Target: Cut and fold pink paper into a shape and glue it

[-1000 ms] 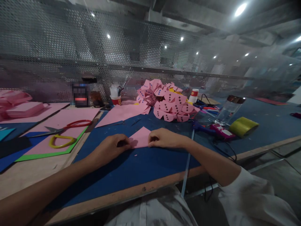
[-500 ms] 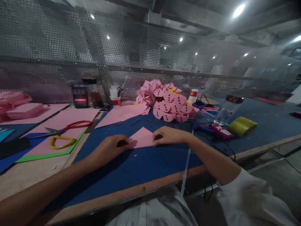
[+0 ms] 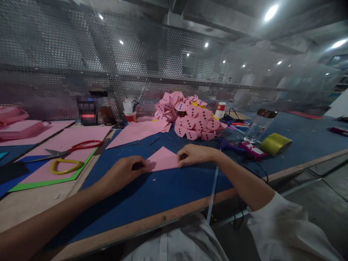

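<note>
A small pink paper [image 3: 163, 159], folded into a triangle, lies on the blue table mat [image 3: 152, 203] with its point facing away from me. My left hand [image 3: 130, 168] pinches its left corner between thumb and fingers. At the right corner, my right hand [image 3: 191, 156] is closed on the paper in the same way. The folded edge runs between both hands on the side nearest me. A tiny pink scrap [image 3: 154, 179] lies just in front of the paper.
Behind the hands is a heap of pink paper shapes with dark dots [image 3: 195, 119], beside pink sheets [image 3: 136, 132]. Scissors [image 3: 78, 145] lie on coloured sheets at left. A glass jar [image 3: 259, 127], a yellow tape roll [image 3: 276, 144] and a purple-blue tool [image 3: 251, 150] are at right.
My view has shifted slightly to the right, so the table things sit a little further left. Both hands keep hold of the paper's corners, with the right hand slightly further along the edge.
</note>
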`<state>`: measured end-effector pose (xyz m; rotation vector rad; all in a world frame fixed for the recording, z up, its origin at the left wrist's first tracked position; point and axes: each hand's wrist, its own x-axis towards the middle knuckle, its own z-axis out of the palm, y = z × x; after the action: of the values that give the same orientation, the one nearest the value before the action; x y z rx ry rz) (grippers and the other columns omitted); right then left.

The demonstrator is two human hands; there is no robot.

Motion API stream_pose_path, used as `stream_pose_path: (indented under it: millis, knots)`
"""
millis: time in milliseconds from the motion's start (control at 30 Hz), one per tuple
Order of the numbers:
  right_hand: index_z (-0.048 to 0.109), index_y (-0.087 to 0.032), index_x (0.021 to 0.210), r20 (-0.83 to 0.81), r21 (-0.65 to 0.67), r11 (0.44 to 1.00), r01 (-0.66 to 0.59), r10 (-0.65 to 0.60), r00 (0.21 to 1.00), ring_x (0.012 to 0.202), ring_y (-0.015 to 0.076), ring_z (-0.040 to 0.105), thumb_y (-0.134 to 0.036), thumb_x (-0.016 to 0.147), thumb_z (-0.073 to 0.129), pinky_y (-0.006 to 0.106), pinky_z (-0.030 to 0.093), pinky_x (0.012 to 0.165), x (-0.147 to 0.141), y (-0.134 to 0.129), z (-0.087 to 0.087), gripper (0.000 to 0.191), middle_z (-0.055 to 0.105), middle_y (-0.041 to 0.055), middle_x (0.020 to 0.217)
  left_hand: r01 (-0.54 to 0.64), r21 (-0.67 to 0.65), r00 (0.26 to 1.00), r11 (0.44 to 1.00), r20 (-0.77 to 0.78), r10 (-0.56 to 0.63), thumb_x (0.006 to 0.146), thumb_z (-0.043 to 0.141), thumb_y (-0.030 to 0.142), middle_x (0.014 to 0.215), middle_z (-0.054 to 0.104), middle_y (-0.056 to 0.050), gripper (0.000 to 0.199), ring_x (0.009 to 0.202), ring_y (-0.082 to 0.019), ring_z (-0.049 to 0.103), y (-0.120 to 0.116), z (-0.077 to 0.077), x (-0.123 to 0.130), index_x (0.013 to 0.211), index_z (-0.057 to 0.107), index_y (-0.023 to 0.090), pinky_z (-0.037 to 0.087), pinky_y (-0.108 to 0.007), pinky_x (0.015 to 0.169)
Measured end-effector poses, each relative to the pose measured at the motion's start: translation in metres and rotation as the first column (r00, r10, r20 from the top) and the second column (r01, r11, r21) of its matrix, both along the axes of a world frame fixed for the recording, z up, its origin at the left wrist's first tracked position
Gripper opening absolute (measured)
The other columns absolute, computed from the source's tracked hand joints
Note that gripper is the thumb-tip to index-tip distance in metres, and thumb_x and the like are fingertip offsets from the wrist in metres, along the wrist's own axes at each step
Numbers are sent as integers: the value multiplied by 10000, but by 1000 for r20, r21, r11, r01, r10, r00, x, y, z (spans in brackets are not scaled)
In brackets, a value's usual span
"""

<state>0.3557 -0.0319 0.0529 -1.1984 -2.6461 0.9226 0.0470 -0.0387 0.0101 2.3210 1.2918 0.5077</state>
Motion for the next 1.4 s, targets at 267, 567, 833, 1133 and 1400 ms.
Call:
stream_pose_path:
  millis: [267, 567, 833, 1133, 1400]
  knots:
    - [754, -116, 903, 13, -25, 1000, 12, -12, 1000, 747, 138, 624, -319, 836, 710, 209, 413, 655, 4, 3, -1, 218, 739, 28, 823, -4, -2, 1000, 1000, 25, 4, 859, 589, 612, 770, 706, -34, 419, 702, -213, 616, -1, 0, 1, 847, 696, 207, 419, -290, 631]
    - [725, -135, 877, 31, -16, 1000, 14, -13, 999, 718, 129, 598, -339, 816, 730, 212, 391, 621, 8, 8, -7, 214, 709, 15, 799, -1, -13, 998, 1000, 58, 2, 853, 605, 542, 847, 715, -48, 344, 770, -229, 635, -2, -1, 1, 865, 680, 207, 457, -313, 687]
    - [727, -133, 874, 44, -38, 999, 23, -21, 999, 732, 133, 603, -349, 810, 734, 210, 392, 617, 12, 8, -5, 226, 710, 18, 803, 29, 19, 998, 999, 56, -30, 876, 589, 535, 863, 712, -47, 339, 774, -224, 630, 0, -4, 0, 875, 688, 211, 439, -301, 677]
    - [721, -130, 881, 55, -82, 996, 24, -20, 998, 714, 125, 587, -370, 812, 736, 210, 399, 619, 14, 10, -5, 250, 694, 10, 795, 161, 208, 987, 965, -42, -155, 973, 544, 404, 960, 710, -43, 248, 869, -214, 625, -2, -4, 1, 933, 733, 249, 425, -310, 768]
    - [698, -132, 866, 89, -44, 998, 38, -34, 995, 681, 117, 541, -412, 797, 756, 215, 355, 587, 16, 13, -6, 294, 636, -9, 738, 305, 287, 952, 908, -62, -300, 1015, 470, 296, 977, 680, -73, 274, 933, -228, 596, -1, -7, -1, 991, 737, 237, 443, -336, 817]
